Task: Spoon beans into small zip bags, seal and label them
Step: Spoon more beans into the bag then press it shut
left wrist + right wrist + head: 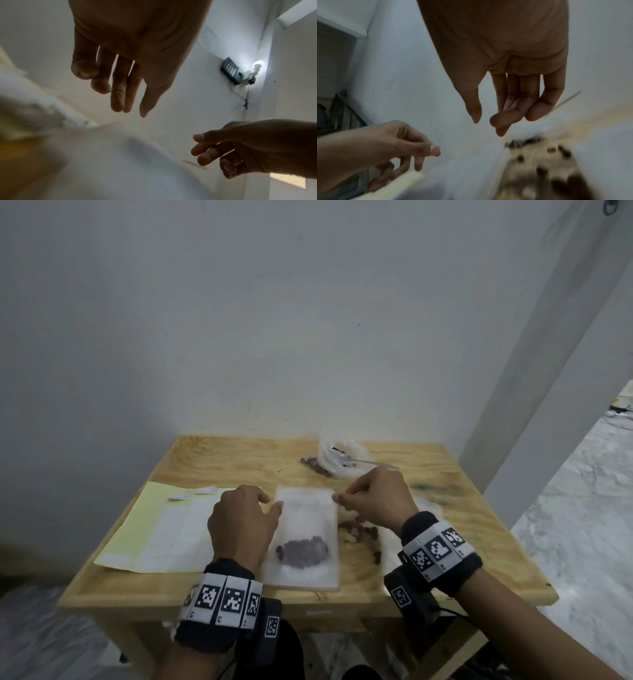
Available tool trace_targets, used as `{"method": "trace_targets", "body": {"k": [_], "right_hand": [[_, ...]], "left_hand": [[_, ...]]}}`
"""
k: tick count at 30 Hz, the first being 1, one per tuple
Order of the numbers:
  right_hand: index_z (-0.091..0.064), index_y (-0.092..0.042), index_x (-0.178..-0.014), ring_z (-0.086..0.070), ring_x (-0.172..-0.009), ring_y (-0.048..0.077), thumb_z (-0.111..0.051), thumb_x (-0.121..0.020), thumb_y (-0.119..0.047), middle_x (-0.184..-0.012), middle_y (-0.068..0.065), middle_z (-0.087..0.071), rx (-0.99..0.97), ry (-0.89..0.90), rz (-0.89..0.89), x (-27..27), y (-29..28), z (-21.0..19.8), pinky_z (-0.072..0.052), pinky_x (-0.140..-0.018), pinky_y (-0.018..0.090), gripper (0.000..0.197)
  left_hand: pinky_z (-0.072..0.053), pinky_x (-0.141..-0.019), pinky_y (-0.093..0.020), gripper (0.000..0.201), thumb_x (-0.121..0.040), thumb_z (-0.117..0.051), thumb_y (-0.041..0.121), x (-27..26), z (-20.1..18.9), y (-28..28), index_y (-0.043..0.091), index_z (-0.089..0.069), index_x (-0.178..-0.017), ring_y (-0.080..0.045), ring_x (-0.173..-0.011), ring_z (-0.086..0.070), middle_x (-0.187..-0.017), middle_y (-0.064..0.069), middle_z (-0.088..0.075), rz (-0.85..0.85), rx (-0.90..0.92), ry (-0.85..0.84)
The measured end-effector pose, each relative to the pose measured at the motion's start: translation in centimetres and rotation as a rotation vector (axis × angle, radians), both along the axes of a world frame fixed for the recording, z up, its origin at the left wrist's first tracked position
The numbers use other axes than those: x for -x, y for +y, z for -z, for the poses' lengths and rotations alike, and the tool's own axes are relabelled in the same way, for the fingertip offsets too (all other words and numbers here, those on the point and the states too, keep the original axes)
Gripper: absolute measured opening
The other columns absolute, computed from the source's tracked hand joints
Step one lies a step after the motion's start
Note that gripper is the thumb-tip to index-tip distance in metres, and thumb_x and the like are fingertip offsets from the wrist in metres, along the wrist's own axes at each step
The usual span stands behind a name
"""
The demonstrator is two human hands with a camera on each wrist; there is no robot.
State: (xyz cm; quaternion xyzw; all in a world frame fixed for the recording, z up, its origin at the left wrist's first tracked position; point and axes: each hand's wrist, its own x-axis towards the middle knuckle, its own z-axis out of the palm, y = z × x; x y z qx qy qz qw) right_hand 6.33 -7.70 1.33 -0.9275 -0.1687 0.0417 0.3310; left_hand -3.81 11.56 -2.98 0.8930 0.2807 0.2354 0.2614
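Observation:
A small clear zip bag (306, 529) lies flat on the middle of the wooden table (445, 542), with a clump of dark beans (303, 547) in its lower half. My left hand (272, 501) hovers at the bag's top left corner, fingers relaxed and holding nothing (130, 108). My right hand (337, 498) hovers at the top right corner with loosely curled fingers. The right wrist view shows a gap between its thumb and fingers (486, 121). Whether either hand touches the bag's edge is unclear. A sheet of white labels (178, 529) on yellow backing lies left of the bag.
Loose beans (363, 537) lie scattered right of the bag, under my right wrist. At the table's back stands a crumpled plastic bag of beans (337, 457) with a white spoon (375, 463) in it. Two peeled paper bits (193, 493) rest on the label sheet. A wall stands close behind.

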Motion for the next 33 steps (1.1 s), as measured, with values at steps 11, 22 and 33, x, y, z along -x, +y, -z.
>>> {"method": "trace_targets", "body": {"k": [11,22,33], "right_hand": [[-0.080,-0.024,-0.084,-0.070,-0.076,0.014,-0.076,-0.083,-0.044,-0.084,-0.006,-0.076,0.185,-0.013,0.263,-1.3,-14.0,-1.8,-0.062,-0.078,0.037,0.021],[-0.079,-0.015,-0.071,-0.071,-0.070,0.013,-0.074,-0.085,-0.040,-0.070,-0.004,-0.076,0.081,0.182,0.281,-1.2,-15.7,3.4,-0.060,-0.076,0.033,0.029],[-0.076,-0.016,-0.080,-0.067,-0.075,0.010,-0.083,-0.080,-0.035,-0.074,-0.006,-0.075,-0.433,0.122,0.367,-1.4,-16.2,3.0,-0.059,-0.072,0.031,0.020]], "left_hand": [[-0.049,-0.058,-0.024,0.018,-0.082,-0.064,0.031,-3.8,-4.8,-11.4,0.020,-0.071,-0.069,-0.013,-0.068,-0.064,-0.066,0.009,-0.064,0.349,0.002,0.028],[-0.041,-0.065,-0.027,0.020,-0.088,-0.059,0.034,-6.6,-0.5,-16.9,0.015,-0.064,-0.090,-0.022,-0.092,-0.065,-0.095,-0.002,-0.069,0.330,-0.237,0.269],[-0.052,-0.064,-0.026,0.009,-0.081,-0.072,0.036,-5.6,-3.1,-15.5,0.027,-0.073,-0.080,-0.009,-0.071,-0.063,-0.071,0.011,-0.067,0.261,0.087,-0.124]]}}
